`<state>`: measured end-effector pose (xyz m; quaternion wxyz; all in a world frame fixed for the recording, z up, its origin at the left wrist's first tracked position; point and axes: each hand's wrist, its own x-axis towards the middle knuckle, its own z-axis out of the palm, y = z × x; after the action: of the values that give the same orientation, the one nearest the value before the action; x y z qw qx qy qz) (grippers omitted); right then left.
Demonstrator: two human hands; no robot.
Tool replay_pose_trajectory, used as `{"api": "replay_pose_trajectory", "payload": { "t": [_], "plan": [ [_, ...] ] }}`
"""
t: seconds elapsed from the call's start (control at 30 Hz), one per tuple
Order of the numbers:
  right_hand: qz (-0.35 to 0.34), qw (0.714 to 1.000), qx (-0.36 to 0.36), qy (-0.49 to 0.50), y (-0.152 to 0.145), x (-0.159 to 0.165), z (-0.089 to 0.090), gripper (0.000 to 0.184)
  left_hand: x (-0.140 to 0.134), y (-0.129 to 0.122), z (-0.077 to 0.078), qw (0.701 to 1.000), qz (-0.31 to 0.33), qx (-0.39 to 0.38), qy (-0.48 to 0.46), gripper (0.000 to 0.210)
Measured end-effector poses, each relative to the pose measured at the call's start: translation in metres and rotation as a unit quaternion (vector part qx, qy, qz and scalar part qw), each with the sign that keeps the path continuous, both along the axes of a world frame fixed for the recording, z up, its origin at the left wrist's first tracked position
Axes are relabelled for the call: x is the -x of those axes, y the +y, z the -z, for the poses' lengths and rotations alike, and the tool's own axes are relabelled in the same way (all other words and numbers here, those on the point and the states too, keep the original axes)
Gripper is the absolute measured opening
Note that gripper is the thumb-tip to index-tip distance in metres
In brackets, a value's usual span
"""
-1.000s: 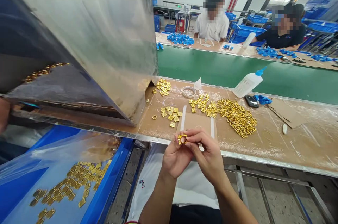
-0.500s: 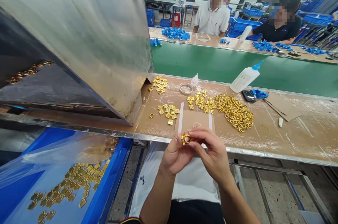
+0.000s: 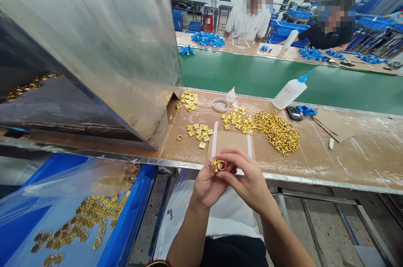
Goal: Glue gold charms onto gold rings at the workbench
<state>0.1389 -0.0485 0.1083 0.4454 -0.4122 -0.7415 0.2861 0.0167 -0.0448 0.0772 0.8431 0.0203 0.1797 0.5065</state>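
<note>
Both hands meet at the bench's front edge around one gold ring (image 3: 220,166) with a flat, thick face on its left side. My left hand (image 3: 205,185) pinches the face side between its fingers. From the right, my right hand (image 3: 247,176) grips the band with thumb and fingertips. A cardboard pad (image 3: 231,143) held by white tape strips lies just beyond them. Gold square pieces (image 3: 200,133) are scattered to the left of the pad. Behind and right of it lie more square pieces (image 3: 234,119) and a large heap of gold rings (image 3: 278,132).
A slanted metal housing (image 3: 126,48) stands on the left. Below it, a blue bin (image 3: 126,221) holds gold pieces. A glue bottle (image 3: 289,94), tape roll (image 3: 220,104) and black device (image 3: 294,113) line the green belt (image 3: 245,74). Two people sit opposite.
The ring stays between both hands and is turned slightly. The right hand's fingers have shifted a little left along the band. The whole view has moved slightly.
</note>
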Motion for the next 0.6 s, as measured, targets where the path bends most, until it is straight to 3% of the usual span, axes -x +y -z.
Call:
{"api": "replay_pose_trajectory", "payload": {
  "t": [0.37,0.6],
  "plan": [
    [-0.013,0.999,0.037,-0.015,-0.001,-0.011,-0.003,0.026,-0.002,0.004,0.014,0.997,0.069,-0.022,-0.019,0.036],
    [0.005,0.998,0.000,-0.063,0.002,-0.024,-0.012,0.019,-0.012,0.013,0.007,0.989,0.138,-0.027,-0.038,0.035]
  ]
}}
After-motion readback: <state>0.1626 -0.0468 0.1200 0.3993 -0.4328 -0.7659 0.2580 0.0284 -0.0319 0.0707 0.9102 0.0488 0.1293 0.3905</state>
